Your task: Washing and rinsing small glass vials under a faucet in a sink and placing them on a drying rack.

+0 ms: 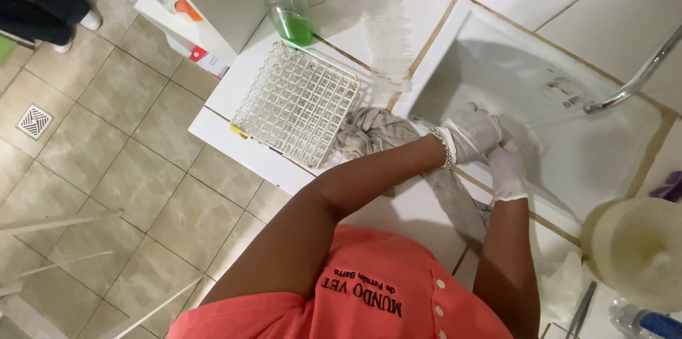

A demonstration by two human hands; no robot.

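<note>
A white tiled counter (433, 207) fills the upper and right part of the head view, with a beige tiled floor (106, 161) to its left. Set into the counter is a white sink basin (568, 126), and a chrome tap (632, 83) curves in over it from the right edge.

The person leans over the counter in a coral top (341, 296), both bare forearms reaching toward the basin. Near the counter's left corner sits a white wire test-tube rack (297, 101), lying flat, with a crumpled grey cloth (369, 133) touching its right side and trailing under the left forearm. Behind the rack stands a clear bottle (284, 1) with green liquid at its bottom, and beside that lies a clear ribbed plastic tray (387, 33), blurred. At the lower right, a round pale-yellow lid (632, 246) rests on the counter.

Both hands wear white gloves and meet at the sink's near-left rim. The left hand (472, 133), with a beaded bracelet (446, 147) at the wrist, has its fingers curled over the right hand (506, 168), which is pressed up against it from below. The 2 hands are touching; whether they pinch anything between them, I cannot tell, since the gloves hide it.
</note>
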